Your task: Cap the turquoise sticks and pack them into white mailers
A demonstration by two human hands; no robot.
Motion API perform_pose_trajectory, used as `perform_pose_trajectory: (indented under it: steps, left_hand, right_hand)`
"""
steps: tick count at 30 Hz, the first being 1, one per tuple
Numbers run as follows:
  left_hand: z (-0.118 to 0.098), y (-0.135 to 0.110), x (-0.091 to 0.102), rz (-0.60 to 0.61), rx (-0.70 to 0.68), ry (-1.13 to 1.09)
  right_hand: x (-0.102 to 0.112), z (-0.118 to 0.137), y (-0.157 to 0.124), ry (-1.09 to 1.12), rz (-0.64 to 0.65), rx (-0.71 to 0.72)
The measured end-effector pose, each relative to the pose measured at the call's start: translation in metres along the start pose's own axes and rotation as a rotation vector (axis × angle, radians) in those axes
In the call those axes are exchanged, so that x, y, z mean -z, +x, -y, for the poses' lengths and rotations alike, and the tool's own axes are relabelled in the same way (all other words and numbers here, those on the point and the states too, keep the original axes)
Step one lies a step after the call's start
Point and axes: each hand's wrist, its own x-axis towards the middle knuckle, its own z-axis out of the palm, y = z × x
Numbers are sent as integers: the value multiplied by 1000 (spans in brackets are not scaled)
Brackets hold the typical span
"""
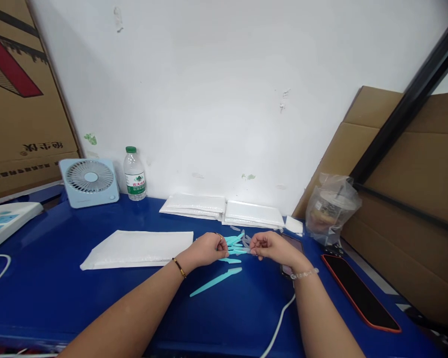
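My left hand point(208, 248) is closed in a pinch on a turquoise eyebrow razor point(236, 252), which points across to the right. Opposite it, my right hand point(269, 246) pinches a small translucent blade cap point(248, 250) at the razor's end; whether the cap is on the blade I cannot tell. Between and behind the hands lies a small pile of turquoise razors point(236, 239) mixed with loose translucent caps point(244, 235). Nearer to me, a single turquoise razor point(215, 282) rests apart on the blue table point(134, 303).
A white padded envelope point(142, 248) lies left of my hands. Two stacks of white packets point(194, 205) sit against the wall. Behind stand a fan point(90, 183) and a water bottle point(135, 176). On the right are a bagged cup point(330, 209), a phone point(360, 291) and a white cable point(281, 318).
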Motion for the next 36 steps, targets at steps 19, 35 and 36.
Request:
perform_pose_trajectory:
  steps: [19,35,36]
  left_hand:
    - [-3,-5,4,6,-91,251]
    - [-7,-6,7,-32,-5,382]
    - [-8,-6,7,-34,-4,384]
  right_hand:
    - [-15,-4,10,-341,-30,64]
    - [-12,-3,8,-332,-19,27]
    - [-11,-2,7,-298,1,17]
